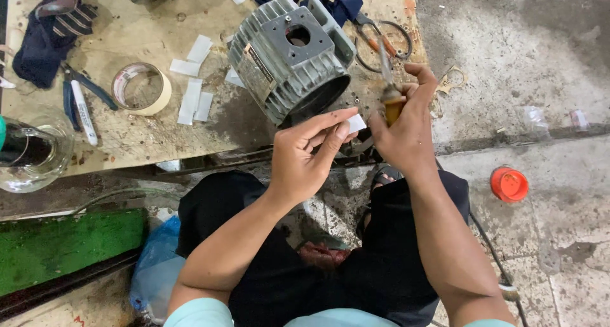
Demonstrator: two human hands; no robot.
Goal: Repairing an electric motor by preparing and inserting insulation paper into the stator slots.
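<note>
Your low wooden work board fills the upper left, stained and worn, resting on the concrete floor. Biggest thing on it is the grey ribbed motor housing, lying tilted with its open bore facing you, at the board's near edge just above your hands. Dark blue cloth sits at the far left corner of the board. A glass jar stands at the left edge. A roll of masking tape lies flat left of the housing, with blue-handled pliers and a white marker beside it. White paper strips are scattered between tape and housing. Scissors lie at the board's right edge behind your right hand. An orange cap sits on the floor, well apart to the right.

Your left hand pinches a small white paper piece between thumb and fingers, just in front of the housing. Your right hand is clenched around a wooden-handled tool, blade pointing up, touching close to the paper piece.
</note>
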